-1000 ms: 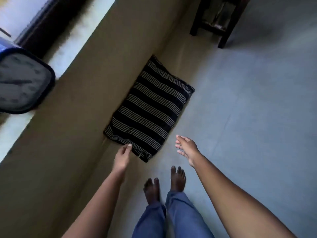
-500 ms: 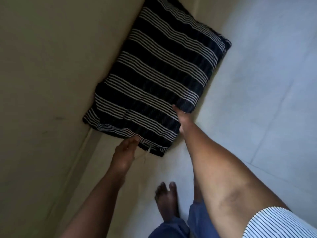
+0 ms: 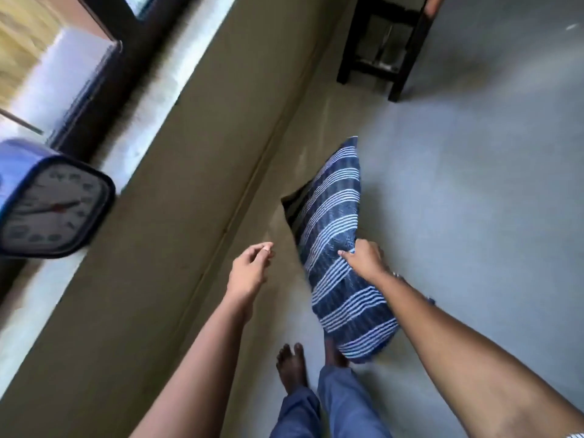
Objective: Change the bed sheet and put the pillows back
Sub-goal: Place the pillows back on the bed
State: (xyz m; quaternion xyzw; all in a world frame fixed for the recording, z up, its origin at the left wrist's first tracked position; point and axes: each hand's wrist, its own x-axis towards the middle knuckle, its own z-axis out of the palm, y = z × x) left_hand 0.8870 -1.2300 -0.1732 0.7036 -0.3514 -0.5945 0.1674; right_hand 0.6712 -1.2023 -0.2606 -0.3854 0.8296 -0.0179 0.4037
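A dark blue pillow (image 3: pixel 335 235) with white stripes hangs lifted off the grey floor, tilted on edge beside the wall. My right hand (image 3: pixel 366 259) grips its right side about halfway along, the fingers bunched into the fabric. My left hand (image 3: pixel 251 270) is apart from the pillow, to its left, with the fingers loosely curled and holding nothing. My bare feet stand below the pillow's lower end. No bed or sheet is in view.
An olive wall (image 3: pixel 177 216) runs along the left, with a pale window ledge (image 3: pixel 145 115) above it. A blue-framed clock (image 3: pixel 53 207) stands on the ledge. A dark wooden stool (image 3: pixel 385 45) stands on the floor at the top.
The pillow has come up off the floor in my right hand and turned on edge. My left hand has let go of its corner. The view has pulled back from the wall.
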